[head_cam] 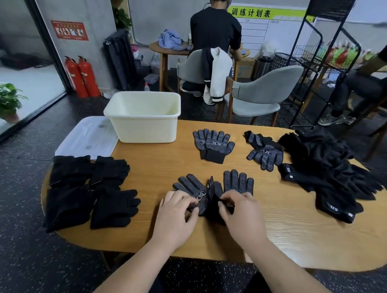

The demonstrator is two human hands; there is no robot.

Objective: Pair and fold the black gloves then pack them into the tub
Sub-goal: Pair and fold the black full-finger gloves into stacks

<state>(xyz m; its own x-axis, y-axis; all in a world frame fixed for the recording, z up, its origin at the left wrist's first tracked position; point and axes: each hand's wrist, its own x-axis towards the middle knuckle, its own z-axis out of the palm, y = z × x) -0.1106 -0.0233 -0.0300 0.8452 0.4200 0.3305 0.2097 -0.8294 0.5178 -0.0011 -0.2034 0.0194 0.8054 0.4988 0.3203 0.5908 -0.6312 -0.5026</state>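
Observation:
Two black dotted gloves lie side by side in front of me, a left glove (191, 186) and a right glove (237, 181), fingers pointing away. My left hand (175, 210) pinches the left glove near its label. My right hand (240, 210) grips the black cuff of the right glove. A laid-together dotted pair (213, 144) rests mid-table and another dotted pair (264, 153) lies to its right. The cream tub (142, 130) stands at the table's far left; nothing shows inside it.
Several folded black glove bundles (91, 190) sit at the left end of the wooden table (273, 235). A loose heap of black gloves (330, 173) covers the right end. The tub's clear lid (87, 138) lies left of the tub. Chairs and people are beyond.

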